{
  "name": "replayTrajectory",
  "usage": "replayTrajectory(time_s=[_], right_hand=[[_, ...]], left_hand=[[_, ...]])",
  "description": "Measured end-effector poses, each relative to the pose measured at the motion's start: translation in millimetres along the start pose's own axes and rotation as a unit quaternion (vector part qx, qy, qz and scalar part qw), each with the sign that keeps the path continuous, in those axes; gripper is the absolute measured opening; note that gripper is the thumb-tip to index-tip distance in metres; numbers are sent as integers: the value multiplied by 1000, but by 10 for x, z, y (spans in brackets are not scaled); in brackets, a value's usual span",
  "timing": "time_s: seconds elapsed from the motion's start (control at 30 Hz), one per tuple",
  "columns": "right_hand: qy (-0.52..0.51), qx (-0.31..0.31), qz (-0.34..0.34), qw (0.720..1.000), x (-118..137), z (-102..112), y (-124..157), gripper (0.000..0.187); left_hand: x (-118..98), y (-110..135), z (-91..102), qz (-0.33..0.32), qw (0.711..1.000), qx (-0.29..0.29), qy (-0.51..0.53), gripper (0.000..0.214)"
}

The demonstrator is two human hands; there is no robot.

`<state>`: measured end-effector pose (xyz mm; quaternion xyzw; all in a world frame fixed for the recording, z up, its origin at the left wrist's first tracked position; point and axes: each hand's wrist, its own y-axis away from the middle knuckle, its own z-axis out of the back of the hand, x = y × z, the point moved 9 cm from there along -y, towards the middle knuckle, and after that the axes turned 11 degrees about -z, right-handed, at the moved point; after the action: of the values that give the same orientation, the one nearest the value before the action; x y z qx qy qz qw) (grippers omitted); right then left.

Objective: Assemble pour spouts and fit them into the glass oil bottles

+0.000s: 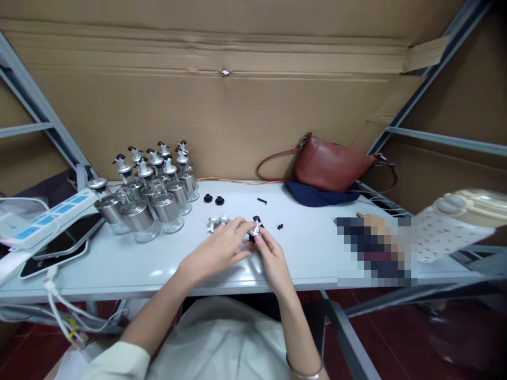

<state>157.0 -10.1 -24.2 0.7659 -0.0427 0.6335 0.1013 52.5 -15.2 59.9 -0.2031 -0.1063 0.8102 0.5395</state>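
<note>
My right hand (273, 258) is closed around a silver bottle pourer top (255, 227) with a black lever and black lower part, just above the table near its front edge. Reaching in from the other side, my left hand (222, 248) has its fingers stretched out and thumb apart; its fingertips are at the pourer top, and whether they touch it is hard to see. Behind the left hand lie silver metal pieces (216, 222), partly covered by it. Two round black stoppers (214, 199) sit farther back. A thin black lever (262, 200) and a tiny black part (280, 226) lie to the right.
Several glass bottles with metal sleeves (164, 206) stand at the left, most fitted with pourer tops. A power strip (51, 216) and dark flat devices (59, 253) are beyond them. At the right are a brown bag (332, 163), a navy cap (317, 196) and a blurred-out patch.
</note>
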Motion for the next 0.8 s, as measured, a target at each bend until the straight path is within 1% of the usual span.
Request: replayTrajectory(time_s=[0.03, 0.07, 0.13, 0.2, 0.33, 0.43, 0.5, 0.63, 0.7, 0.8], right_hand=[[-3, -5, 5, 1000, -1, 15, -1, 43], [-2, -13, 13, 1000, 4, 32, -1, 41], [10, -18, 33, 999, 33, 40, 6, 37], [29, -2, 47, 998, 68, 4, 19, 35], [29, 13, 62, 998, 118, -25, 53, 38], [11, 16, 71, 997, 125, -11, 69, 36], [1, 15, 68, 998, 109, 0, 64, 36], [-1, 4, 63, 998, 95, 28, 45, 36], [4, -3, 69, 998, 111, 43, 48, 35], [11, -4, 77, 997, 135, 51, 69, 37]], left_hand=[[4, -36, -126, 10, 1000, 22, 19, 42], [15, -58, -213, 20, 999, 29, 30, 39], [40, -83, -303, 34, 999, 24, 28, 34], [58, -92, -338, 45, 999, 24, -1, 28], [46, -108, -330, 50, 997, 28, -52, 19], [9, -113, -288, 43, 997, 13, -63, 18], [-2, -102, -253, 47, 998, -12, -39, 17], [46, -49, -216, 88, 992, -72, 49, 16], [54, -36, -238, 96, 990, -77, 70, 16], [53, -29, -294, 97, 989, -67, 91, 15]])
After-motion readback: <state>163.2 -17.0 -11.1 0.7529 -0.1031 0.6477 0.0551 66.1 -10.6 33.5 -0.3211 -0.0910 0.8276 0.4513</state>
